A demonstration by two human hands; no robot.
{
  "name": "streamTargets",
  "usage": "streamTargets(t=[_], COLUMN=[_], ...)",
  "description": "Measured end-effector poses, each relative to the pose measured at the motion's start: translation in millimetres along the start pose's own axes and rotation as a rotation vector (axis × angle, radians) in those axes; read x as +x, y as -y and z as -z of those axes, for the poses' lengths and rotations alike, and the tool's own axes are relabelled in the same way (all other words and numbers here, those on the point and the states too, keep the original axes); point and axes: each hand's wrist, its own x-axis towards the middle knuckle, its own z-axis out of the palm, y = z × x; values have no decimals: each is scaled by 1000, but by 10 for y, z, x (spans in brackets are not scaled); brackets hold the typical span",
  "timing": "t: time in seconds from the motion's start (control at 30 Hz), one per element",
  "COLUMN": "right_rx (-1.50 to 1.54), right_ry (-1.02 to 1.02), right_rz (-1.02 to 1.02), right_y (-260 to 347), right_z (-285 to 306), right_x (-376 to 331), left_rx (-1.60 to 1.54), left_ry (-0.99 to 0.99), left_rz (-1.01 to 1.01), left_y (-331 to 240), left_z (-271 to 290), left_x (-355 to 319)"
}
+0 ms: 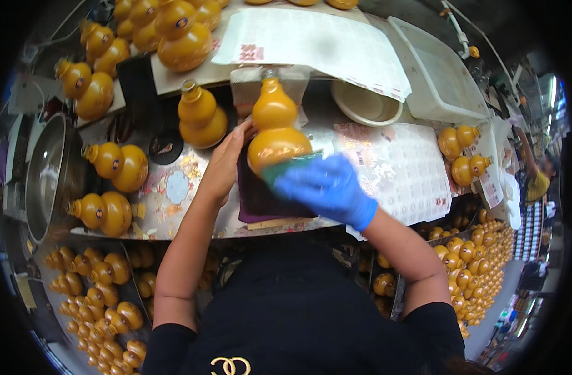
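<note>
- Crowded across the middle of the view is a metal worktable, its top patched with worn scraps of sticker.
- One yellow gourd-shaped bottle is seen lying at the centre of the table, neck pointing away from the person, on a dark purple cloth.
- The left hand, bare, is laid flat against the left side of that bottle; the fingers are stretched out and pressed to it rather than wrapped around it.
- The right hand, in a blue glove, is blurred; its fingers are curled down over a green pad that is pressed to the lower belly of the bottle.
- A second gourd bottle is set just left of the held one, and two more are laid further left on the table.
- Sheets of small stickers are spread on the right of the table, and a larger sheet is draped at the back.
- A pale round bowl and a white plastic tray are placed beyond the sheets.
- A steel pot is seen at the far left.
- Crates below the table are filled with many small gourd bottles, on the left and on the right.
</note>
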Motion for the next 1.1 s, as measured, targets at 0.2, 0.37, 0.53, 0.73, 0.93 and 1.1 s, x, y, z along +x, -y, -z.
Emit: streamTargets(t=[0.2, 0.37, 0.53, 0.73, 0.93, 1.1], right_rx=[992, 1036, -98, 121, 295, 58], right_ry=[-187, -431, -1126, -1375, -1614, -1712], right_rz=[-966, -1621, -1552, -1921, -1741, -1764], right_y=[311, -30, -238, -473, -451, -343], right_z=[93, 601, 998, 1259, 1186, 1070], right_x=[-436, -1343, -2485, -3401, -3317, -3454], left_rx=[217, 97, 141, 29, 57, 73], left_ry=[-207, -217, -223, -205, -174, -193], left_rz=[-174, -198, -189, -167, -179, -156], left_y=[279, 205, 179, 237, 227, 223], left_z=[211, 10, 75, 43, 31, 140], left_x=[-26, -291, -341, -327, -305, -345])
